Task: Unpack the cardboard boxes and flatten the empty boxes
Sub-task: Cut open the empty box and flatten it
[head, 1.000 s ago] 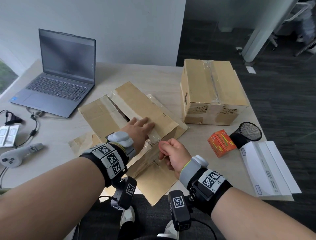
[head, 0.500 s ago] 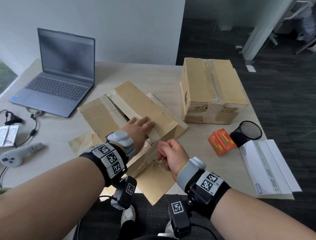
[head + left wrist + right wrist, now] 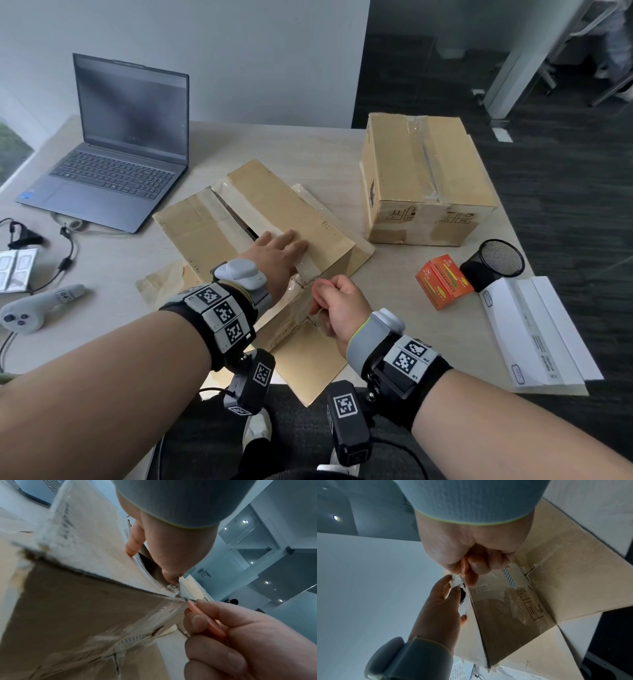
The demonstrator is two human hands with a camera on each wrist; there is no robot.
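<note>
Cutting tape at the near corner of a cardboard box point(image 3: 274, 209) lying tilted at the middle of the surface point(image 3: 308, 150).
The box top is pressed by the left hand point(image 3: 274, 248), its fingers point(image 3: 294, 240) laid flat and straight beside the open seam. A thin pink cutter point(image 3: 205, 618) is gripped in the curled right hand point(image 3: 339, 305), its tip touching the taped corner edge. A second, sealed box point(image 3: 424, 181) stands well apart, by the far right edge.

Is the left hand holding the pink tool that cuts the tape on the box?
No, the right hand grips the pink tool; the left hand lies flat on the box.
</note>
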